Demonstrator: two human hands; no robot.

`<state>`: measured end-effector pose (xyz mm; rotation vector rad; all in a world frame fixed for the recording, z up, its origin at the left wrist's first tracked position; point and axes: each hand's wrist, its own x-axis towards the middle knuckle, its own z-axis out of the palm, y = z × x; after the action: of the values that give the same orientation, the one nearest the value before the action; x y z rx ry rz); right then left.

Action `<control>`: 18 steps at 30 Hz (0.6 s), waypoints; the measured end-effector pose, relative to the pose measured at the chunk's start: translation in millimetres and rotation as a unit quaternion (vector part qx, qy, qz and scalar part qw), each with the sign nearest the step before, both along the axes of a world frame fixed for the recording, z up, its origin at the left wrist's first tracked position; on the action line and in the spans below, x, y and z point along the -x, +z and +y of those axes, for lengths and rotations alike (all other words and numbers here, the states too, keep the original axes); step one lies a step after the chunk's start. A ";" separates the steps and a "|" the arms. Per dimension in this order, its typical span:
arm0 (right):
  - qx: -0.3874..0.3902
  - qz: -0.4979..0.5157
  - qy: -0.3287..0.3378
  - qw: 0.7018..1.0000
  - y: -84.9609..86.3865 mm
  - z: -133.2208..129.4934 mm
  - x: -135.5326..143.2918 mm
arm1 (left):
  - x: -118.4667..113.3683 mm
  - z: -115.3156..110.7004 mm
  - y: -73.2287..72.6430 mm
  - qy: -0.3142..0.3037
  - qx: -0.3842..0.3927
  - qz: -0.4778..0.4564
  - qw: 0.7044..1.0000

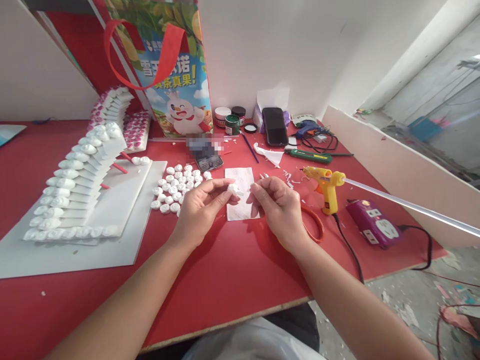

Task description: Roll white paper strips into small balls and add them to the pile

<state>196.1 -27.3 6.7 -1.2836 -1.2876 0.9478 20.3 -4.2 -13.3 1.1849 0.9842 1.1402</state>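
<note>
Between the thumb and fingers of my left hand (202, 207) is a small white paper rose (234, 189), with a short loose end pointing right. My right hand (282, 210) is closed in a pinch just right of the rose, apart from it; whatever its fingertips hold, if anything, is hidden. Beneath both hands lies a white tissue (240, 176). Left of it, several finished white roses (173, 190) are grouped on the red table (225, 280). Scissors with orange handles (317, 227) lie partly under my right hand.
At left, a curved white staircase model (88, 172) edged with roses stands on a white board (123, 252). To the right are a yellow glue gun (330, 187) with a long glue stick and a purple power socket (373, 225). Behind stand paint jars (232, 124), a phone (275, 126) and a bag (180, 100).
</note>
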 end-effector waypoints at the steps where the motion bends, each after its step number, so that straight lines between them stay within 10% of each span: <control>1: -0.004 0.005 -0.002 1.000 -0.6 0.2 -0.4 | -0.5 -0.3 0.1 -0.004 0.008 -0.012 1.000; 18: -0.187 -0.144 0.068 0.969 -4.6 2.7 0.1 | -5.3 -2.0 10.0 -0.023 0.083 -0.108 0.990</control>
<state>196.0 -24.6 2.1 -1.0707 -1.7066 0.5831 25.7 -6.2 -3.2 0.9267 0.8639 1.1017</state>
